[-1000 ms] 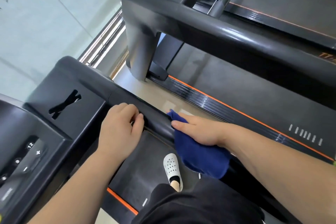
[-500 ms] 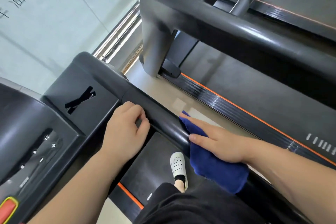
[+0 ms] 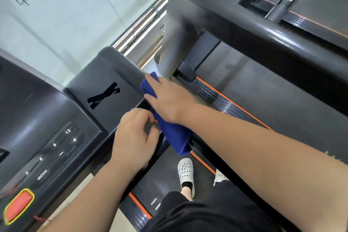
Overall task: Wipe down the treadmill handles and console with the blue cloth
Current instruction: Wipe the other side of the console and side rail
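Cloth: the blue cloth [image 3: 175, 137] had slid up the handle [image 3: 120, 64] toward 11 o'clock and sat right at the console [image 3: 47, 109] corner.
Right hand [image 3: 169, 100]: flat on the cloth, fingers straight, pressing down.
Left hand [image 3: 133, 137]: at the cloth's 7 o'clock, fingers curled; couldn't tell whether they gripped anything.
Progress: this handle looked nearly covered, so the console was probably next.
Hidden: the handle beneath the cloth and forearm; the console was cut off at 9 o'clock.

The neighbouring treadmill's grey upright [image 3: 173, 43] is standing just beyond the handle [image 3: 122, 67], narrowing the gap there; the left hand [image 3: 131, 141] is crowding the blue cloth [image 3: 174, 134] from the inner side; the console panel [image 3: 105, 98] is lying open.
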